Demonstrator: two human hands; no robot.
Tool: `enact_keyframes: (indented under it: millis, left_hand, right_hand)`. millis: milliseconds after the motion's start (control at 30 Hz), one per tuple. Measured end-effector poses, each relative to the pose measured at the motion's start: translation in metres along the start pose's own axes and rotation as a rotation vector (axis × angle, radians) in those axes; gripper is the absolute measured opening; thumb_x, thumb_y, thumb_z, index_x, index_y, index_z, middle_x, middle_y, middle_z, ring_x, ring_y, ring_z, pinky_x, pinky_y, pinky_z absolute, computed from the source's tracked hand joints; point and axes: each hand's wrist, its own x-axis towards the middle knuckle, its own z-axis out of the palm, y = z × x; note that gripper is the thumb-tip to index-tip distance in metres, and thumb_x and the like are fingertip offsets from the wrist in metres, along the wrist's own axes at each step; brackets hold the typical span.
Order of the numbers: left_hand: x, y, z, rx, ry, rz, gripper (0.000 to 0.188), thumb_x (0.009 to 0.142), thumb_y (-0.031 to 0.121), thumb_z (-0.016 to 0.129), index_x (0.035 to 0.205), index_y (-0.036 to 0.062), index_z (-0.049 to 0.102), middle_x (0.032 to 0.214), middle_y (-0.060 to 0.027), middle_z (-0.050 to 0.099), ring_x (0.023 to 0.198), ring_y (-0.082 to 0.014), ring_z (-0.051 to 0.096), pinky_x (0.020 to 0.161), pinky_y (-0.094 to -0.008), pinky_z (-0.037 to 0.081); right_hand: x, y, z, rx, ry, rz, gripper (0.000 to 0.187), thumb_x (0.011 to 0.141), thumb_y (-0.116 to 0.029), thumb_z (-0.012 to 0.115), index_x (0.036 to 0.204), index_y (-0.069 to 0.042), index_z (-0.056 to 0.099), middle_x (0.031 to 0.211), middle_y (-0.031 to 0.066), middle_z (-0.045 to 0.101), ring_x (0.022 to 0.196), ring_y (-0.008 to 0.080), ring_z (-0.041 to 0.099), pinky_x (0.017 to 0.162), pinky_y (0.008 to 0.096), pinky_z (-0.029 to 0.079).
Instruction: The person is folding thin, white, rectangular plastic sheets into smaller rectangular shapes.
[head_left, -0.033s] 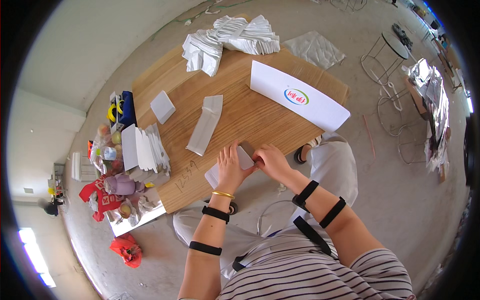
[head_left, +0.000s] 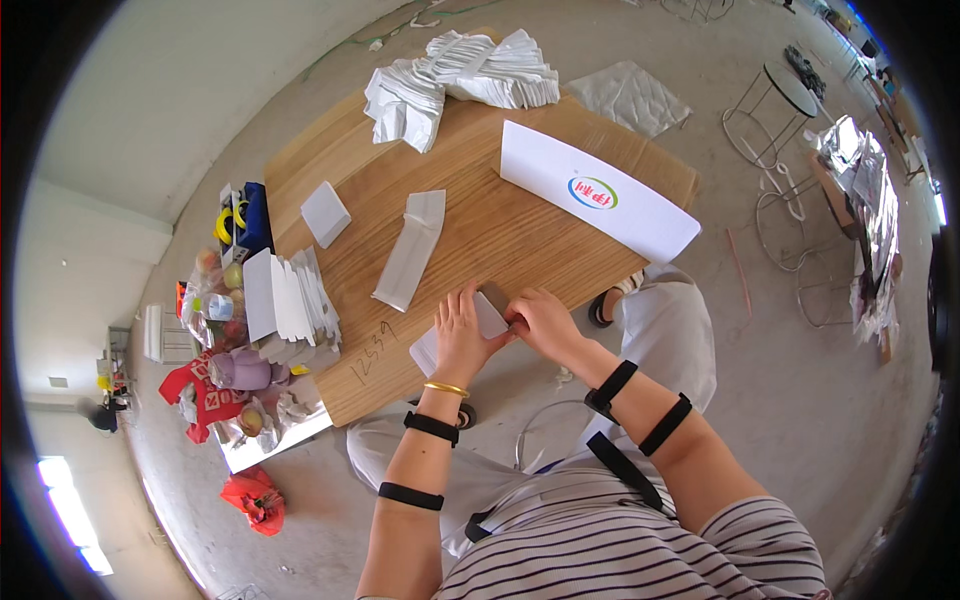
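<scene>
Judging by pose, mid-shaping a white card piece (head_left: 490, 318) by hand at the near edge of the wooden table (head_left: 470, 225). Holding it down with left hand (head_left: 460, 335), fingers laid across it toward the far side, thumb pointing right. Cannot tell whether that thumb hooks underneath, so cannot call that grip clamped or merely laid on top. Pinching the right end with right hand (head_left: 543, 322), fingers curled, tips together on the card as far as visible. Cannot see the exact contact behind the knuckles.

Relative to the grip: lying mostly under the left palm, with one white corner poking out to the left, a larger white face showing between the hands, and a grey-brown flap (head_left: 494, 292) just on the far side.

Probably calls for steady pressure on the left and small fingertip work on the right end, without sliding off the near table edge. Worth watching for a crooked crease; likely to bend easily.

Nearby, see a pale strip (head_left: 410, 250) lying apart, far and left of the hands; farther left, a white block (head_left: 326, 214). At the left edge, note a row of white cards (head_left: 292, 300); at the far end, banded white bundles (head_left: 490, 75); far right, a white panel (head_left: 545, 165).
</scene>
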Motion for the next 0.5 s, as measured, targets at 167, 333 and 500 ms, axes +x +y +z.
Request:
enact_keyframes:
  millis: [167, 333, 500]
  left_hand:
    - [0.008, 0.004, -0.005, 0.028, -0.059, -0.034, 0.097, 0.059, 0.039, 0.091, 0.136, 0.0076, 0.041, 0.130, -0.0144, 0.050, 0.120, -0.0370, 0.046, 0.102, -0.0499, 0.038]
    - [0.015, 0.004, -0.007, 0.016, -0.028, 0.003, 0.091, 0.057, 0.038, 0.092, 0.130, 0.0089, 0.046, 0.127, -0.0129, 0.050, 0.120, -0.0357, 0.046, 0.102, -0.0492, 0.039]
    - [0.018, 0.005, -0.012, 0.019, -0.056, 0.002, 0.091, 0.056, 0.037, 0.093, 0.129, 0.0090, 0.046, 0.126, -0.0133, 0.050, 0.120, -0.0359, 0.046, 0.101, -0.0493, 0.039]
  right_hand:
    - [0.002, 0.003, -0.005, 0.014, 0.004, -0.079, 0.009, 0.074, -0.004, 0.067, 0.082, -0.007, 0.066, 0.088, 0.0112, 0.064, 0.092, 0.0334, 0.059, 0.081, 0.0433, 0.048]
    - [0.010, 0.004, -0.006, 0.033, 0.003, -0.094, 0.010, 0.074, -0.004, 0.067, 0.082, -0.006, 0.063, 0.086, 0.0114, 0.063, 0.089, 0.0332, 0.059, 0.079, 0.0437, 0.048]
    - [0.010, 0.001, -0.006, 0.018, 0.029, -0.059, 0.012, 0.075, -0.004, 0.066, 0.085, -0.005, 0.059, 0.085, 0.0106, 0.063, 0.087, 0.0325, 0.060, 0.077, 0.0436, 0.048]
